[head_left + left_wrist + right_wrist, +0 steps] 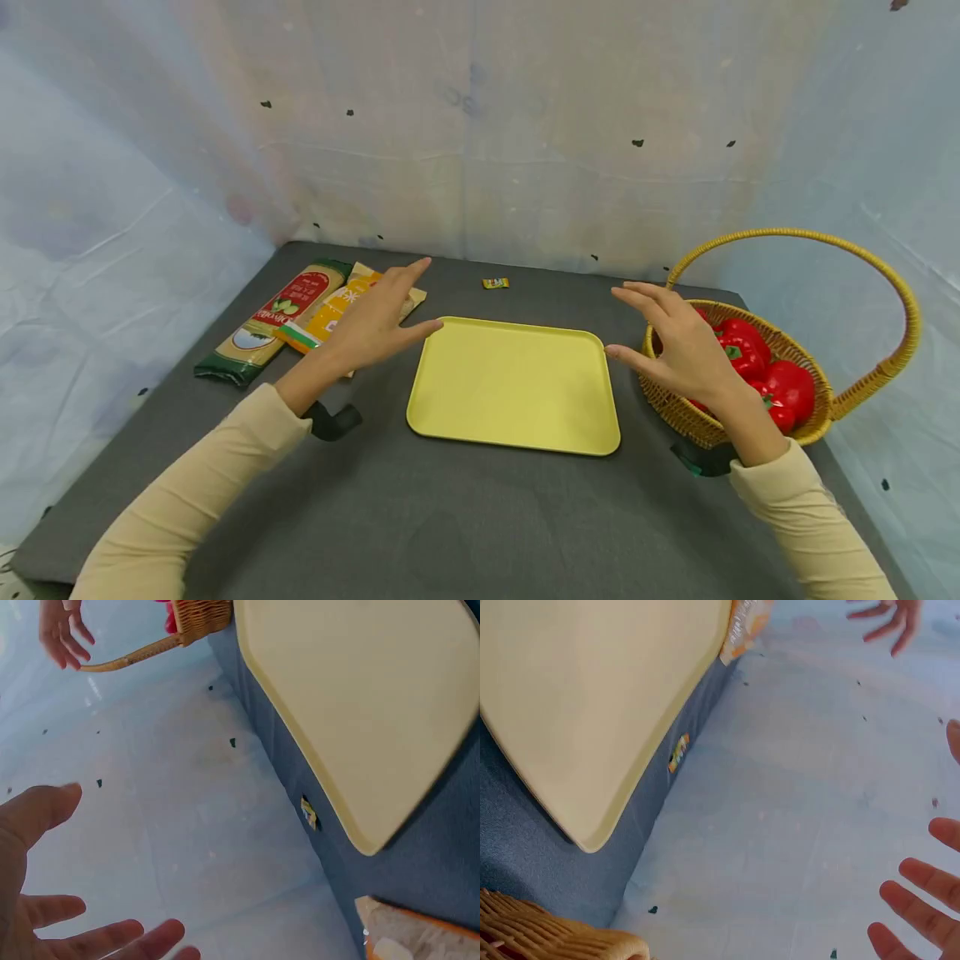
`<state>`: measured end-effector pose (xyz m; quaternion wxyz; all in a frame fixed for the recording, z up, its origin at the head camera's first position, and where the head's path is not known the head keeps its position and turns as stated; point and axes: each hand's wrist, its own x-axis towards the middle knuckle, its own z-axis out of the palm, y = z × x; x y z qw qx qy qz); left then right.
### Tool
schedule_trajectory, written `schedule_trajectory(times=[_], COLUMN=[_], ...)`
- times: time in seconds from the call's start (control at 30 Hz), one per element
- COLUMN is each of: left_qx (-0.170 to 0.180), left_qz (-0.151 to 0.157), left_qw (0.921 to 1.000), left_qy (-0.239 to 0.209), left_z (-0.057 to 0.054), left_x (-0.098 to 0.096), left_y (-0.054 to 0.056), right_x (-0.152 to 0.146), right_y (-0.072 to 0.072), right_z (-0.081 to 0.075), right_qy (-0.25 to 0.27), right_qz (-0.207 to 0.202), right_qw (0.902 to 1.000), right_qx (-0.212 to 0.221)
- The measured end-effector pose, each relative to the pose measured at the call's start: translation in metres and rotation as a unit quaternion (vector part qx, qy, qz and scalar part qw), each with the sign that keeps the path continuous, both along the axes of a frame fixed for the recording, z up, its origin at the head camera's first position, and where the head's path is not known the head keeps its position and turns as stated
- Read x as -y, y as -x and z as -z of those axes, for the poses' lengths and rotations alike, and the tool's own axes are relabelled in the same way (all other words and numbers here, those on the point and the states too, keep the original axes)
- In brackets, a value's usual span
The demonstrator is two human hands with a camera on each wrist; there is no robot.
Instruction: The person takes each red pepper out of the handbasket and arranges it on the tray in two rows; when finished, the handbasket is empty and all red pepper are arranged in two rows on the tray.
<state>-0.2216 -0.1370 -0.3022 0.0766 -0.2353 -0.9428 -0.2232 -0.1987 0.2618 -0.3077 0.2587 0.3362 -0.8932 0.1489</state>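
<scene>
Pale sleeves (187, 492) lead to left hand (375, 321) and right hand (684, 346), spread and empty, flanking the yellow tray (517, 387); moving well likely means not bumping the basket (675, 414).

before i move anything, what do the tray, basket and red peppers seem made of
Yellow tray: probably satin plastic, given its even colour and rounded rim. Basket: likely wicker, faintly shiny, visibly woven. Red peppers: glossy with bright highlights; real or plastic, I can't tell.

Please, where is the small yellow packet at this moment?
In the head view, the small yellow packet lies near the far edge of the grey table, just beyond the yellow tray and to the right of the orange bag.
</scene>
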Motion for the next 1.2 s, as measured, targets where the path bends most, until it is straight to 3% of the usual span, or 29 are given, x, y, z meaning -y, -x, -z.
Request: schedule_trajectory(times=[0.13,0.33,0.57,0.9,1.2], left_qx=[0.000,0.013,0.046,0.083,0.115], left_qz=[-0.003,-0.007,0.003,0.030,-0.003], left_qw=[0.9985,0.9945,0.9880,0.9801,0.9791], left_qy=[-0.055,-0.104,-0.147,-0.178,-0.168], left_z=[0.005,0.022,0.038,0.065,0.084], left_x=[0.001,0.006,0.015,0.022,0.024], left_y=[0.001,0.003,0.006,0.017,0.020], right_x=[-0.010,-0.027,-0.050,-0.074,-0.089], right_y=[0.000,0.001,0.003,0.007,0.016], right_z=[0.000,0.002,0.002,-0.002,-0.004], right_qy=[0.044,0.088,0.126,0.149,0.131], right_qz=[0.002,0.013,0.065,0.132,0.152], right_qw=[0.9990,0.9959,0.9862,0.9637,0.9568], right_qx=[-0.001,0.015,0.086,0.178,0.211])
